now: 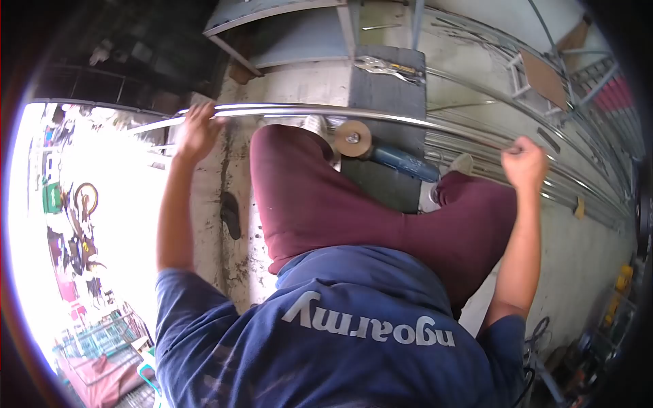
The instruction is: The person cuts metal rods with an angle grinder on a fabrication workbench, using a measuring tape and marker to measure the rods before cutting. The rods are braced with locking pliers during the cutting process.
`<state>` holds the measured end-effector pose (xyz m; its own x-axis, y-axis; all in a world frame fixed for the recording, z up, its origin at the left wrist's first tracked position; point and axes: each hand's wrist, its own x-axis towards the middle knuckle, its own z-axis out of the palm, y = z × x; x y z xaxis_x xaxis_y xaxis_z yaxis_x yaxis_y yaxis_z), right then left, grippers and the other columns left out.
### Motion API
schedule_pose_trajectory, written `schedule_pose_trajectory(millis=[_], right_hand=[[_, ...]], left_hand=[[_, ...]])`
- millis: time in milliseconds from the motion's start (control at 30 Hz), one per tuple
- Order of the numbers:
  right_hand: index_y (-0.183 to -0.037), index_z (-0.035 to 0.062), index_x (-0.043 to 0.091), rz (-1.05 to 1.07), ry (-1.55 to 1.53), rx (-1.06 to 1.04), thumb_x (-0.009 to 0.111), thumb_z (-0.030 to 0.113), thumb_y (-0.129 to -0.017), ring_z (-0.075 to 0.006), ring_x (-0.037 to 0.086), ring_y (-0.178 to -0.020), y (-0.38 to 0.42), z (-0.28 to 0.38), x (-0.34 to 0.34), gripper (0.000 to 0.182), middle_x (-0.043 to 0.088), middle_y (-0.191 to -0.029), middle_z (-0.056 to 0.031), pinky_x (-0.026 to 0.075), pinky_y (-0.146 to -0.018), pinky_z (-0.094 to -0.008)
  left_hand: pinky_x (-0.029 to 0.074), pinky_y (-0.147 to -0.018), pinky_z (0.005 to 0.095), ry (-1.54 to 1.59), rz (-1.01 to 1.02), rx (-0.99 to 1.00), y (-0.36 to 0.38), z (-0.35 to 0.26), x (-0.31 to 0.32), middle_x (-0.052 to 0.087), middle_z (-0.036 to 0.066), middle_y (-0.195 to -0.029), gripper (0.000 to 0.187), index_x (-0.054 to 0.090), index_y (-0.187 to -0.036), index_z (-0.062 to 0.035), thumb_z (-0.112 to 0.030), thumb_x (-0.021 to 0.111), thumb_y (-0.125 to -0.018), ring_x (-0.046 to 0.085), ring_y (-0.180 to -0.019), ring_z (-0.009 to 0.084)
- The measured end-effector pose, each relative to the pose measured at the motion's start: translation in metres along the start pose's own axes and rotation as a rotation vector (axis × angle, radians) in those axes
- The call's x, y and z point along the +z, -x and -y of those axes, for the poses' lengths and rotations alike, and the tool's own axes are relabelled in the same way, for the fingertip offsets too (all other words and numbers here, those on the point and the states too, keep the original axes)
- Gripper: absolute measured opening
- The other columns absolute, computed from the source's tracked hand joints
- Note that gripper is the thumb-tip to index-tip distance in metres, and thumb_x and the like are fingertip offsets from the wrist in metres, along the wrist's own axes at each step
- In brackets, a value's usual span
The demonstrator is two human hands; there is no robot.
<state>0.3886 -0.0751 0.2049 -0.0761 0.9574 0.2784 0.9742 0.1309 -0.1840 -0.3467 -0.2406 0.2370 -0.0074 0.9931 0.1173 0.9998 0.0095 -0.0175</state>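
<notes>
Two long shiny metal tubes [320, 109] run side by side across the view in front of my knees. My left hand [198, 130] is closed around the tubes towards their left end. Farther along to the right, my right hand [525, 163] makes a fist around the tubing; whether it holds one tube or both is hidden. Between my feet, just below the tubes, lies a blue angle grinder [401, 162] with a brown round disc [353, 139] at its left end. Neither hand touches it.
A dark board [388, 92] on the floor carries locking pliers [381, 66] near its far end. More metal tubes [469, 149] lie on the right. A grey metal table [286, 41] stands ahead. A dark sandal [230, 215] rests on the left, beside the bright doorway.
</notes>
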Motion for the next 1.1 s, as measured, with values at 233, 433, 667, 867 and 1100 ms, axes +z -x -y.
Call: schedule_pose_trajectory(millis=[233, 433, 667, 867, 1100], right_hand=[[-0.088, 0.0100, 0.076, -0.177, -0.015, -0.024, 0.090, 0.022, -0.079, -0.0453, 0.069, -0.092, -0.081, -0.161, 0.106, 0.020, 0.075, -0.088, -0.0144, 0.051, -0.084, -0.0593], [-0.086, 0.0080, 0.075, 0.052, 0.073, 0.099, 0.094, 0.023, -0.078, -0.0442, 0.072, -0.091, -0.057, -0.112, 0.139, 0.025, 0.077, -0.088, -0.0165, 0.053, -0.089, -0.0568], [-0.085, 0.0034, 0.073, 0.238, 0.026, 0.088, 0.092, 0.016, -0.081, -0.0475, 0.076, -0.084, -0.091, -0.112, 0.186, 0.023, 0.077, -0.082, -0.0211, 0.054, -0.081, -0.0581], [-0.093, 0.0011, 0.074, 0.301, 0.018, 0.073, 0.091, 0.021, -0.087, -0.0453, 0.077, -0.084, -0.112, -0.103, 0.208, 0.027, 0.079, -0.085, -0.0220, 0.058, -0.081, -0.0535], [-0.095, 0.0008, 0.074, 0.331, 0.054, 0.061, 0.091, 0.021, -0.086, -0.0460, 0.078, -0.087, -0.131, -0.092, 0.224, 0.028, 0.079, -0.088, -0.0228, 0.058, -0.082, -0.0543]], left_hand=[[0.052, -0.109, 0.0568, 0.119, 0.290, 0.012, -0.086, -0.104, 0.052, 0.077, 0.025, -0.118, 0.060, 0.069, -0.118, -0.0010, -0.059, 0.057, -0.114, 0.070, -0.123, 0.0442], [0.045, -0.115, 0.0527, 0.100, 0.324, -0.019, -0.115, -0.085, 0.128, 0.072, 0.020, -0.125, 0.056, 0.065, -0.122, -0.0032, -0.058, 0.057, -0.113, 0.063, -0.131, 0.0380], [0.045, -0.118, 0.0514, 0.117, 0.350, -0.053, -0.150, -0.075, 0.185, 0.071, 0.021, -0.127, 0.064, 0.067, -0.131, -0.0006, -0.062, 0.058, -0.113, 0.063, -0.132, 0.0390], [0.042, -0.124, 0.0523, 0.133, 0.491, -0.095, -0.161, -0.065, 0.195, 0.067, 0.024, -0.138, 0.069, 0.065, -0.136, 0.0025, -0.062, 0.056, -0.113, 0.059, -0.140, 0.0401], [0.039, -0.127, 0.0540, 0.144, 0.508, -0.141, -0.166, -0.052, 0.208, 0.066, 0.026, -0.141, 0.075, 0.060, -0.142, 0.0035, -0.066, 0.053, -0.114, 0.055, -0.146, 0.0423]])
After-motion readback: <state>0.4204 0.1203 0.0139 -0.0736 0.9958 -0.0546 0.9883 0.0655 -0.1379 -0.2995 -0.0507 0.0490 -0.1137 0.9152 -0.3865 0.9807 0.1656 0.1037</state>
